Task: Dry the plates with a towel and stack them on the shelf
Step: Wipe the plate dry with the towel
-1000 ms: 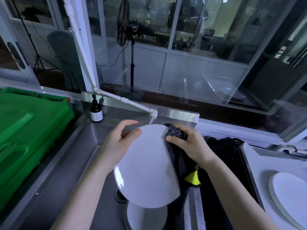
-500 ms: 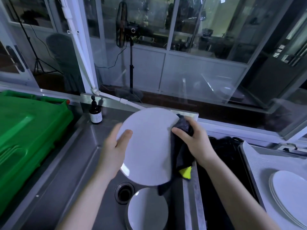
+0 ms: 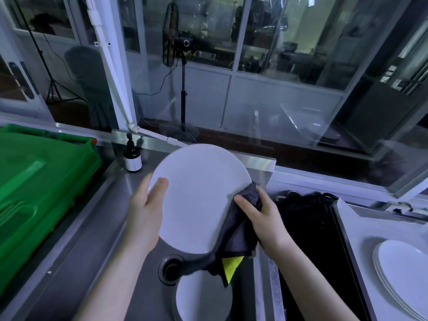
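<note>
I hold a round white plate (image 3: 199, 195) upright over the steel sink (image 3: 97, 239). My left hand (image 3: 146, 214) grips its left rim, thumb on the face. My right hand (image 3: 259, 218) presses a dark grey towel (image 3: 234, 242) with a yellow tag against the plate's right edge; the cloth hangs below the plate. Another white plate (image 3: 203, 297) lies in the sink beneath. A stack of white plates (image 3: 407, 279) rests on the steel surface (image 3: 356, 228) at the right.
A green plastic bin (image 3: 39, 193) fills the left side. A brown pump bottle (image 3: 132, 156) stands at the sink's back corner beside a white pipe (image 3: 157, 135). The drain (image 3: 170, 268) is open. A dark tub (image 3: 310, 228) lies between sink and right surface.
The plate has risen and tipped more upright. My right hand with the towel slid down its right edge. My left hand shifted lower on the left rim.
</note>
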